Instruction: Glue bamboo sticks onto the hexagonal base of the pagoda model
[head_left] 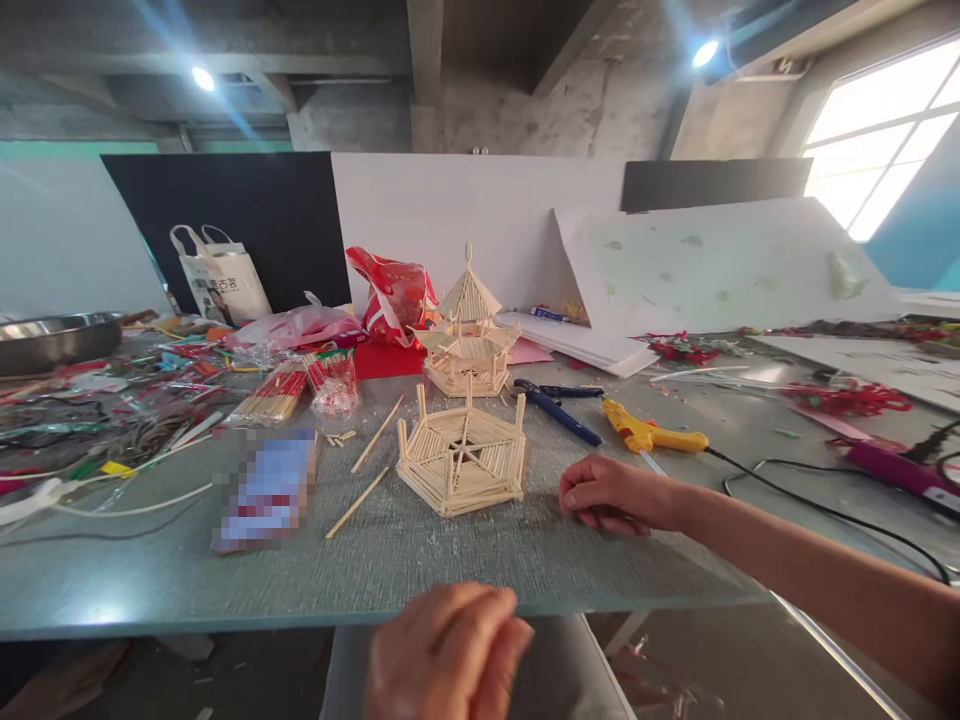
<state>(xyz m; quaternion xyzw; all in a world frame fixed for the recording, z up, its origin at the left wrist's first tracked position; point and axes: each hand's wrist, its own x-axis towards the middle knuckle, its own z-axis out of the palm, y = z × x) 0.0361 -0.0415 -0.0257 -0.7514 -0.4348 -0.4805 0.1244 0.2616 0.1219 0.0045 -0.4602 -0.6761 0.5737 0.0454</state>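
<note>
My right hand rests on the grey table, fingers curled into a loose fist, just right of the hexagonal stick frame; I can't tell if anything is pinched inside it. My left hand sits low at the near table edge, below the frame, fingers bunched together, and I can't tell whether it grips anything either. The stick frame stands upright near the table's middle, with short posts sticking up at its corners, apart from both hands. Behind it stands a finished stick pagoda with a pointed roof. Two loose sticks lie left of the frame, one near its lower left corner. Right of the pagoda lie blue-handled scissors, and just beside them a yellow glue gun with a black cord running off to the right. To the left are a bundle of sticks in a wrapper and a blurred flat packet. Further back are a red plastic bag, a white tote bag and white boards leaning against the wall. A metal bowl sits at far left.
</note>
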